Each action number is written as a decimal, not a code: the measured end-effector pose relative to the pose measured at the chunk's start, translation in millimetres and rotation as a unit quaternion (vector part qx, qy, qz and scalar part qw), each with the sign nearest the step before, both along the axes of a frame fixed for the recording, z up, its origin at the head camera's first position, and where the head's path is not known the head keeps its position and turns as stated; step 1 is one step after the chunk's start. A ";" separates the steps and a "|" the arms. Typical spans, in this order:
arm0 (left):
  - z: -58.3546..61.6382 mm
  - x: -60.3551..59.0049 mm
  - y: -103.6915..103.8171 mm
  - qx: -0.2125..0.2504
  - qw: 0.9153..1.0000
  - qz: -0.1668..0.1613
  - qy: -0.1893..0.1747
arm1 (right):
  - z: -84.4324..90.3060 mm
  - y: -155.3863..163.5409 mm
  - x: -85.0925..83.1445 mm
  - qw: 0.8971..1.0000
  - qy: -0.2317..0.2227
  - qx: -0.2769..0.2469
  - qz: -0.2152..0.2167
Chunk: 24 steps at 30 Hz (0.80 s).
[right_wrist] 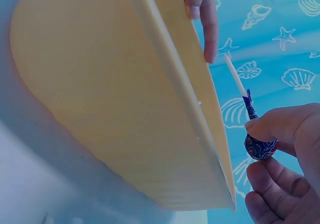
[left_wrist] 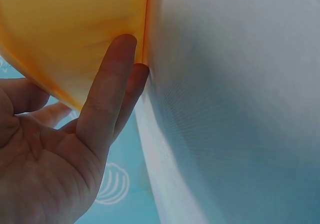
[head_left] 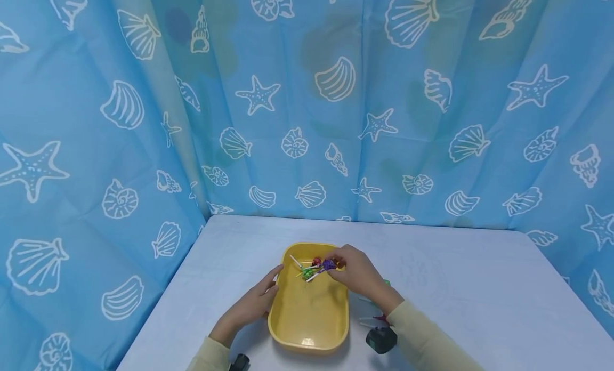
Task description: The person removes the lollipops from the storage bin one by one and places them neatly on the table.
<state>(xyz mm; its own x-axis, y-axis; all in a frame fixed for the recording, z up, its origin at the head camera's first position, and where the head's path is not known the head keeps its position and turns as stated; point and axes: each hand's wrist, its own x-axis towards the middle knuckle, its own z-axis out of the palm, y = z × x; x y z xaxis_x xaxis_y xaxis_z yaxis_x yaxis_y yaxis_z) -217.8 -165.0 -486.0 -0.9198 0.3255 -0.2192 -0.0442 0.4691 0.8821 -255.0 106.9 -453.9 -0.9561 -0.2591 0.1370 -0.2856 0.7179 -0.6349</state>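
Observation:
My right hand pinches a purple-wrapped lollipop between thumb and fingers, over the far right part of a yellow tray. In the right wrist view this lollipop shows its white stick pointing up and away from the hand. Inside the tray's far end lie a green lollipop and a red lollipop, with sticks crossing. At the tray's left side is my left hand. Its fairly straight fingers touch the outer wall in the left wrist view, and nothing is gripped.
More lollipops lie on the white table right of the tray, partly hidden by my right forearm; a red one and a green one show. A blue curtain with white shells hangs behind and at the left.

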 end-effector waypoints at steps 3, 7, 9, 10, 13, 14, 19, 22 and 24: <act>-0.1 0.4 -0.3 0.002 1.000 -0.001 0.000 | -1.4 1.4 4.4 1.000 0.008 -0.024 -0.018; 1.2 1.0 -0.1 0.002 1.000 -0.003 0.001 | -2.1 4.8 10.4 0.998 0.021 -0.048 -0.037; 1.9 1.2 0.4 -0.001 1.000 -0.003 0.001 | -2.9 7.1 12.8 0.997 0.026 -0.054 -0.042; 2.0 1.4 0.6 -0.002 1.000 -0.003 0.001 | -3.4 8.2 13.9 0.997 0.027 -0.056 -0.045; 2.2 1.8 0.8 -0.003 1.000 -0.002 0.001 | -6.0 11.8 16.4 0.996 0.030 -0.064 -0.049; 2.1 1.9 0.8 -0.003 1.000 -0.002 0.002 | -7.1 13.0 17.0 0.996 0.029 -0.065 -0.051; 0.8 1.5 0.0 0.003 1.000 -0.005 0.003 | -10.0 17.4 21.5 0.995 0.035 -0.073 -0.063; 0.3 1.3 -0.4 0.004 1.000 -0.005 0.003 | -10.0 19.5 24.9 0.994 0.038 -0.080 -0.071; 0.2 1.2 -0.4 0.001 1.000 -0.004 0.004 | -10.3 21.2 27.1 0.993 0.041 -0.081 -0.077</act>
